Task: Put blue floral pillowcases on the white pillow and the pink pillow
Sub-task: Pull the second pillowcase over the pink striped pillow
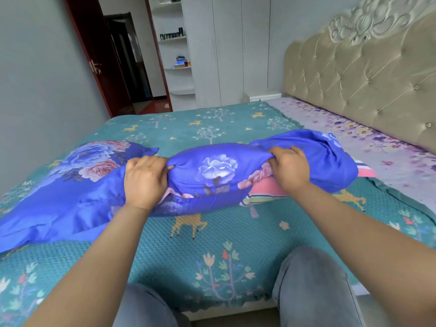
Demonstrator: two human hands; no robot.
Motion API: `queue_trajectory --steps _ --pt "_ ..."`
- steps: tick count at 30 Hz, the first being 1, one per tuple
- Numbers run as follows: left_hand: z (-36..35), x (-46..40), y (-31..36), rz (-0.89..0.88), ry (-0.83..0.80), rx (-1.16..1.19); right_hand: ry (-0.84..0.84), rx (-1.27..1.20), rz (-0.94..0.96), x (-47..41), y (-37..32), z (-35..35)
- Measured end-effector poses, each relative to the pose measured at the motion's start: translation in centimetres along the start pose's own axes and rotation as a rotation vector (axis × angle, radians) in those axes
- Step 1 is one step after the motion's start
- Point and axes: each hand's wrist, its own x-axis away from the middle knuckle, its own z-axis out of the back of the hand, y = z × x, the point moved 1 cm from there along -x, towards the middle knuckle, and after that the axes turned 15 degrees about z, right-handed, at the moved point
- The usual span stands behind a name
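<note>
Left hand: fingers curled tight, bunching glossy blue floral pillowcase. Right hand: same clenched hold on the case's gathered fabric. Pink pillow (striped edge) protrudes at 4 o'clock from the case, on teal quilted bedspread.

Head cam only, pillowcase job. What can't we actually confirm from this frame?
- Pink pillow: mostly covered by the blue floral pillowcase; how far it is in cannot be told.
- Second pillowcase, at left: whether the white pillow is inside is hidden by its fabric; its lower corner is cut off by the left edge.
- Left hand and right hand: fingertips buried in bunched fabric.
- Shelf items: too small to identify.
</note>
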Motion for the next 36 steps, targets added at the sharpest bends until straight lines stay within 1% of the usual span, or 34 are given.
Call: queue_trajectory --steps 3,5,7,9,10,11,12,13,14,15,16,17,18,20,22,24,27,31,32,33,35,36 --pt "2.6 -4.1 -0.9 0.154 0.046 -0.05 0.199 0.052 0.109 -3.8 -1.7 4.4" --pt "4.0 -6.4 -0.7 0.244 0.082 -0.048 0.206 0.141 0.161 -6.6 -3.0 7.0" --pt "4.5 -8.1 -0.1 0.287 0.11 -0.037 0.103 0.145 0.175 -9.7 -3.7 8.4" --pt "3.8 -8.5 0.5 0.301 0.083 -0.027 -0.111 0.158 0.112 -12.1 -2.6 7.6" --pt "2.8 -8.0 0.6 0.303 0.021 -0.053 -0.222 0.194 0.047 -12.6 -1.6 6.4" --pt "1.7 -7.1 0.8 0.311 -0.079 -0.098 -0.32 0.231 -0.04 -12.4 -0.4 5.0" --pt "0.2 -5.7 0.7 0.339 -0.219 -0.137 -0.405 0.241 -0.123 -11.6 0.4 3.2" --pt "-1.3 -4.0 0.9 0.384 -0.389 -0.159 -0.479 0.191 -0.19 -10.3 1.1 1.4" --pt "-2.7 -2.1 1.0 0.43 -0.571 -0.17 -0.579 0.082 -0.218 -8.6 1.4 -0.7" --pt "-4.1 -0.1 1.3 0.462 -0.757 -0.17 -0.691 -0.052 -0.203 -6.8 1.2 -2.9" --pt "-5.1 1.7 1.8 0.456 -0.889 -0.167 -0.788 -0.153 -0.166 -4.9 0.6 -4.4" --pt "-5.6 3.0 2.5 0.431 -0.945 -0.183 -0.843 -0.193 -0.135 -3.3 0.0 -5.3" --pt "-6.0 3.7 3.0 0.421 -0.939 -0.208 -0.847 -0.2 -0.127 -2.2 -0.4 -6.2" --pt "-6.3 3.3 3.5 0.478 -0.889 -0.245 -0.804 -0.152 -0.119 -1.7 -0.9 -7.0" --pt "-6.7 2.4 3.4 0.527 -0.926 -0.293 -0.787 -0.155 -0.102 -1.9 -0.8 -7.3" --pt "-7.6 1.9 3.4 0.518 -0.984 -0.313 -0.728 -0.235 -0.079 -1.9 -0.4 -7.8" --pt "-8.7 1.6 3.6 0.502 -1.029 -0.231 -0.635 -0.4 -0.085 -0.9 0.1 -8.2" --pt "-9.1 0.9 3.1 0.59 -1.097 0.007 -0.506 -0.483 -0.078 0.1 0.5 -8.8" --pt "-9.1 0.6 2.9 0.591 -1.089 -0.003 -0.486 -0.494 -0.074 0.2 0.6 -9.0" --pt "-9.1 0.4 2.7 0.577 -1.055 -0.073 -0.474 -0.501 -0.075 0.3 0.7 -9.2" --pt "-9.1 0.2 2.3 0.565 -0.966 -0.277 -0.454 -0.497 -0.079 0.6 0.7 -9.5" --pt "-9.0 0.3 2.2 0.566 -0.974 -0.355 -0.441 -0.475 -0.074 0.7 0.7 -9.7"
